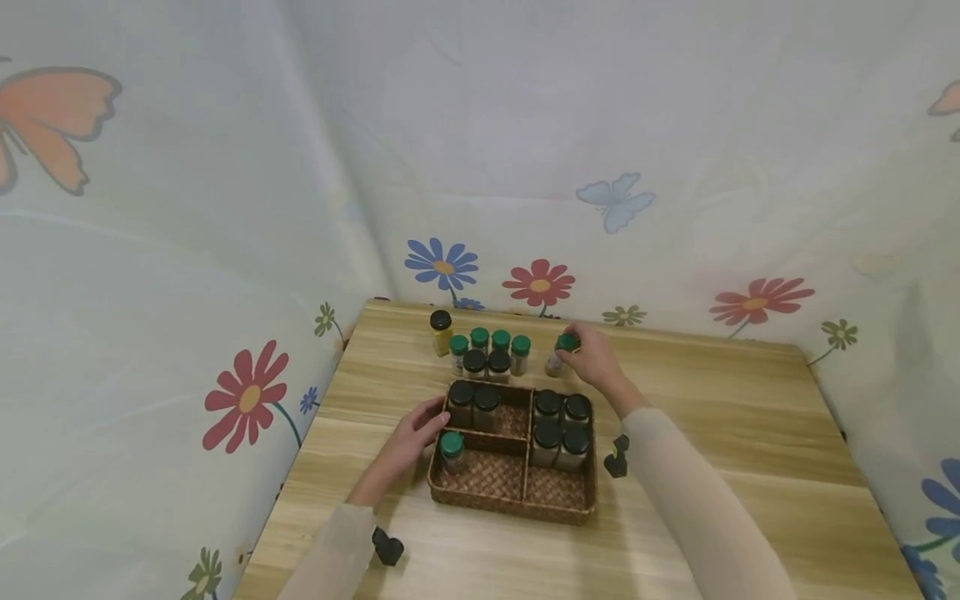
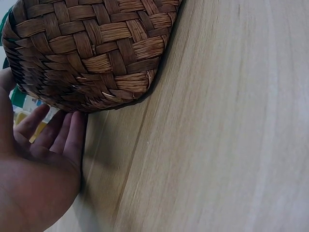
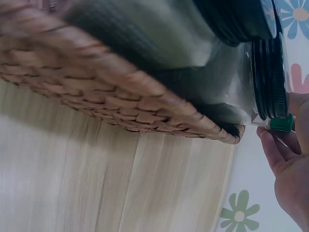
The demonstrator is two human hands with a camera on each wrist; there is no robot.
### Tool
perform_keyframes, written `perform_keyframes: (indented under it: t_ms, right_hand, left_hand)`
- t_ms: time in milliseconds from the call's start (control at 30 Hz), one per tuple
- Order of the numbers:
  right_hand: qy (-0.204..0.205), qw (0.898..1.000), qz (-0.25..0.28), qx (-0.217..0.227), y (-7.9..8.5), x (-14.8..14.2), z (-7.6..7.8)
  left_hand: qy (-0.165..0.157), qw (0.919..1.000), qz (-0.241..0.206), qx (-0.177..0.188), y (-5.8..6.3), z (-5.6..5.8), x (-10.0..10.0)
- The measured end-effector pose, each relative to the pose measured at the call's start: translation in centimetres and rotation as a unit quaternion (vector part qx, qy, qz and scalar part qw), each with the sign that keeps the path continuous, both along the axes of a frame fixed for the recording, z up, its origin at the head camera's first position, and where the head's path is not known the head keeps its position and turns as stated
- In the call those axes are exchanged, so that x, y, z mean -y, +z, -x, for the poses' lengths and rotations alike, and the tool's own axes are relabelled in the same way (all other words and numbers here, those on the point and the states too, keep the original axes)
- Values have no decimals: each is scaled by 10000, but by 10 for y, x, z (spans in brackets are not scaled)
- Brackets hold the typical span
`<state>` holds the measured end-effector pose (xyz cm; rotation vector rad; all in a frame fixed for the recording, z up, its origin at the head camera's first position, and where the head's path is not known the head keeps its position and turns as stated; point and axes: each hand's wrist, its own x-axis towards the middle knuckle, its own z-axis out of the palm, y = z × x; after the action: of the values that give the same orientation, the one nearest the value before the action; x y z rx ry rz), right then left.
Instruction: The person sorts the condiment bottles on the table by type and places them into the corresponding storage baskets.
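My right hand (image 1: 594, 357) pinches a green-capped spice jar (image 1: 553, 365) by its cap, behind the basket's right side. In the right wrist view the jar's green cap (image 3: 282, 123) shows between thumb and fingers, partly hidden by large black-lidded jars (image 3: 231, 72). A brown woven basket (image 1: 480, 504) has three compartments. Two black-lidded jars (image 1: 474, 403) stand in its back left one, one green-capped jar (image 1: 452, 452) in the front left, and several black-lidded jars (image 1: 561, 433) on the right. Against the basket's left side, my left hand (image 1: 408, 437) rests with fingers extended (image 2: 75, 135).
Several green-capped jars (image 1: 520, 354) and two black-lidded jars (image 1: 487, 365) are grouped behind the basket. A yellow jar with a black lid (image 1: 442, 337) stands at their left. The wooden table (image 1: 712, 433) meets a flower-printed curtain (image 1: 487, 167) at its back and sides.
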<state>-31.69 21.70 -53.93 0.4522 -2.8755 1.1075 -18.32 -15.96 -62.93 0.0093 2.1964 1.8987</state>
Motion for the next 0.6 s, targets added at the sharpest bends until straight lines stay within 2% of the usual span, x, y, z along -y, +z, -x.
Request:
perform_keyframes:
  t_ms: [200,433,600]
  right_hand:
    - [170,9991,337,-185,6,-4,-13]
    - [462,9953,701,-475,30,4,-35]
    - [486,9934,924,-468,43,12,-49]
  left_hand:
    - [-61,10000,-42,4,-1,2,1]
    - [30,10000,16,44,0,1,1]
    - [-4,10000,9,53,2,0,0]
